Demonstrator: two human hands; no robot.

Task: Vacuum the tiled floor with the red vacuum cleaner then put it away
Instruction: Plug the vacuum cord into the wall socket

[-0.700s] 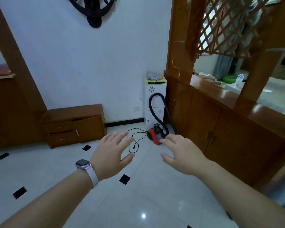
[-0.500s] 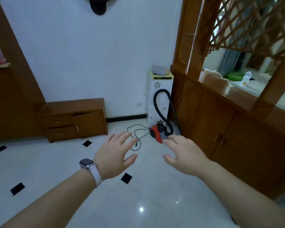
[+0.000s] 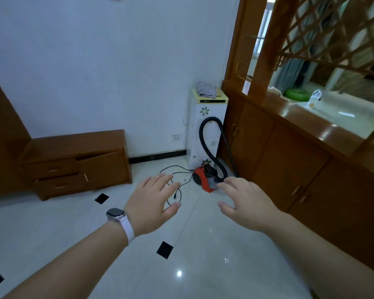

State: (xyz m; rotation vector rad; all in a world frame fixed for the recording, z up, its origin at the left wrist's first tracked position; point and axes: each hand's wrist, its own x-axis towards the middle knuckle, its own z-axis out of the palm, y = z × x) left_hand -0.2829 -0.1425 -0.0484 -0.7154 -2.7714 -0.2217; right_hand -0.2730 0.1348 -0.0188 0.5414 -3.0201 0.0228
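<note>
Both my arms are stretched forward over the tiled floor, with the backs of the hands turned up to me. My left hand has the fingers straight and spread apart, the thumb out to the side, and it holds nothing; on its wrist I wear a watch with a pale band. My right hand is the same, with fingers spread and nothing in it. The red vacuum cleaner stands on the floor in the corner of the room, just in front of a white cabinet with flower prints and beside the long wooden cabinet on my right. In the picture my right fingertips cover a small part of its front end, but the hand does not grip it. The black hose rises from the vacuum in a tall loop in front of the white cabinet. The power cord lies in loose curls on the tiles to the left of the vacuum, and its plug rests on the floor just beyond my left fingers. A wall socket is low on the white wall, between the white cabinet and a low wooden drawer unit. A folded striped cloth lies on top of the white cabinet.
</note>
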